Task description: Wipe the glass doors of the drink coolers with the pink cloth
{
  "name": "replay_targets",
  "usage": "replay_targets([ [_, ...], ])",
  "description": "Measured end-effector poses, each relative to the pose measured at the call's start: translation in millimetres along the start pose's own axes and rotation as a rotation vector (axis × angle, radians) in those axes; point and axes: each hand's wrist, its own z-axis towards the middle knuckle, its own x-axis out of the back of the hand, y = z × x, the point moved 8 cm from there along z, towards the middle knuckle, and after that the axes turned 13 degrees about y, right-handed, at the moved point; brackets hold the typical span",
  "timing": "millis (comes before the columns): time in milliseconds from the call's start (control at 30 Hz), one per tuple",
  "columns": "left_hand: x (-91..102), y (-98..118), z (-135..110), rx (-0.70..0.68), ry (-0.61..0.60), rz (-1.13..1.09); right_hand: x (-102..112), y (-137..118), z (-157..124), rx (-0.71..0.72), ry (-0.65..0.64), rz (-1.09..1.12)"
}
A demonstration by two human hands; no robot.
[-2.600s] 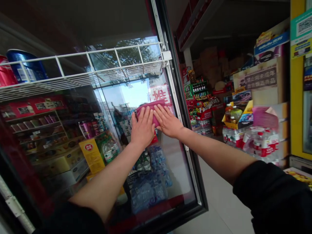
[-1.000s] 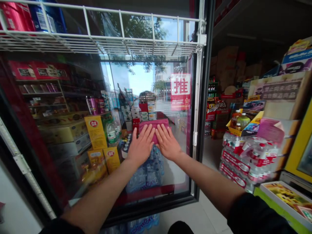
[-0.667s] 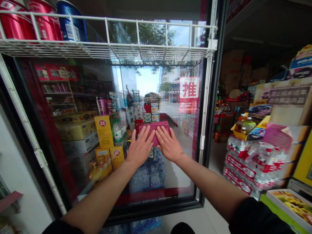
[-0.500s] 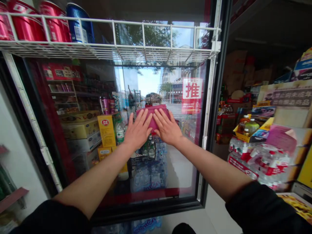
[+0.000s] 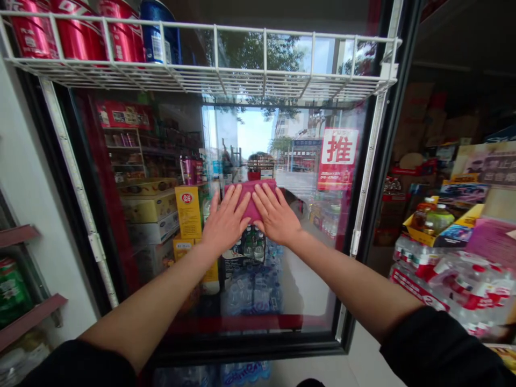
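Observation:
A folded pink cloth lies flat against the glass of an open fridge door. My left hand presses on the cloth's left half, fingers stretched out and spread. My right hand presses on its right half, fingers also flat. The two hands sit side by side, nearly touching, at about mid-height of the pane. A red and white sign is stuck to the glass to the right of the hands.
A white wire shelf on the door above holds red cans and a blue can. Shrink-wrapped bottle packs and boxed goods stand at the right. Fridge shelves show at the left edge.
Both hands slid the cloth down the glass, then back up to mid-height. The view has shifted left, showing more of the fridge wall and shelves.

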Motion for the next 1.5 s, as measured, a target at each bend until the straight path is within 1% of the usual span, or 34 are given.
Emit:
replay_targets([
  [100, -11.7, 4, -48, -0.005, -0.063, 0.016, -16, -31, -31, 0.042, -0.042, 0.021],
  [167, -16.0, 4, -72, 0.0, -0.101, 0.022, -26, -48, -45, 0.051, -0.055, 0.031],
  [233, -16.6, 0, -86, 0.001, -0.121, 0.025, -32, -60, -51, 0.068, -0.057, 0.034],
  [300, -14.1, -8, -87, -0.008, -0.125, 0.027, -33, -65, -46, 0.098, -0.053, 0.029],
  [367, -9.3, -19, -78, -0.019, -0.118, 0.031, -29, -64, -30, 0.124, -0.049, 0.021],
  [433, -1.8, -36, -59, -0.022, -0.101, 0.046, -23, -56, -4, 0.131, -0.044, 0.009],
  [500, 8.9, -54, -34, -0.018, -0.075, 0.068, -16, -45, 28, 0.13, -0.033, -0.01],
  [667, 44.4, -102, 37, -0.03, -0.001, 0.109, 2, -18, 118, 0.147, 0.018, -0.074],
  [733, 55.1, -119, 60, -0.022, 0.012, 0.113, 6, -10, 146, 0.15, 0.059, -0.087],
  [800, 60.4, -129, 72, -0.015, 0.015, 0.103, 8, -8, 162, 0.131, 0.114, -0.073],
  [867, 60.3, -134, 73, -0.003, 0.019, 0.089, 6, -10, 166, 0.094, 0.156, -0.041],
  [933, 55.9, -134, 61, 0.018, 0.02, 0.084, 1, -18, 159, 0.061, 0.164, -0.011],
  [1000, 48.9, -130, 41, 0.038, 0.018, 0.088, -5, -31, 145, 0.056, 0.14, 0.009],
  [1200, 28.6, -120, -25, 0.081, -0.028, 0.084, -26, -71, 100, 0.088, 0.055, 0.046],
  [1300, 19.9, -116, -60, 0.096, -0.059, 0.088, -41, -94, 76, 0.109, 0.023, 0.064],
  [1433, 10.2, -107, -112, 0.094, -0.083, 0.113, -60, -127, 42, 0.169, 0.03, 0.096],
  [1500, 6.8, -105, -133, 0.099, -0.096, 0.125, -66, -139, 31, 0.201, 0.04, 0.115],
])
